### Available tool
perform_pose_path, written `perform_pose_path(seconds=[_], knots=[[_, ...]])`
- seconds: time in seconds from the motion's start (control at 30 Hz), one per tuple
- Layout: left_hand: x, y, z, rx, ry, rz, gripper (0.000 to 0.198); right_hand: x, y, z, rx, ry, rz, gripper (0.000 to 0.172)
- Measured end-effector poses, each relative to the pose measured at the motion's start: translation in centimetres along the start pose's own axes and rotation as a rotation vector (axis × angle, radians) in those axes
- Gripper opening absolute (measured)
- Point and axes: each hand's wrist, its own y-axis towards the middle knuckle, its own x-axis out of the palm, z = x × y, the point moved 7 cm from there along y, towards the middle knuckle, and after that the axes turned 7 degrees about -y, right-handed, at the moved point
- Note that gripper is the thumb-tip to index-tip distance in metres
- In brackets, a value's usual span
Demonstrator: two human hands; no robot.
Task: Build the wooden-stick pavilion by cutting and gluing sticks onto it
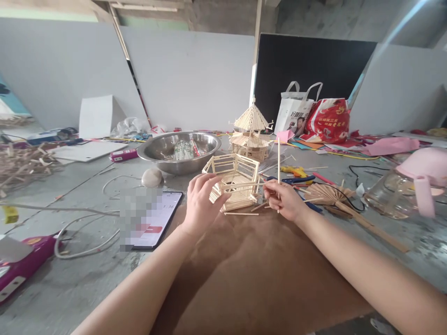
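Observation:
A small open frame of pale wooden sticks (pixel 234 179) stands on brown cardboard (pixel 251 270). My left hand (pixel 200 202) curls against the frame's near left corner, fingers bent and touching it. My right hand (pixel 284 199) pinches a thin wooden stick (pixel 278 160) that stands upright just right of the frame. A horizontal stick runs from my right fingers to the frame. Loose sticks lie beside the frame's base. Behind it stands a finished stick pagoda (pixel 251 132).
A steel bowl (pixel 157 150) sits behind left, with a phone (pixel 153 216) and a white cable (pixel 87 232) near my left arm. Blue-handled pliers (pixel 296 179), a stick fan (pixel 324 193), a clear jug with pink lid (pixel 412 186) and bags (pixel 314 116) lie to the right.

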Motion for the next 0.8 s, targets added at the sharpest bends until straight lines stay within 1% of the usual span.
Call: perform_pose_path(seconds=[0.13,0.23,0.37,0.6,0.8], knots=[[1.1,-0.1,-1.6,-0.08,-0.049,-0.039,0.031,0.2,0.8,1.0,0.095,0.03,-0.018,0.016],[1.7,-0.1,-1.9,-0.113,-0.078,-0.065,0.028,0.9,0.9,1.3,0.116,0.03,-0.05,0.016],[1.9,0.1,-2.1,-0.136,-0.107,-0.076,0.023,1.9,0.9,0.9,0.138,0.001,-0.069,0.016],[2.2,0.4,-2.2,-0.137,-0.137,-0.092,0.013,2.2,0.7,0.7,0.149,-0.018,-0.038,0.015],[2.2,0.6,-1.9,-0.089,-0.144,-0.074,0.01,2.2,0.7,1.0,0.133,0.003,-0.052,0.017]])
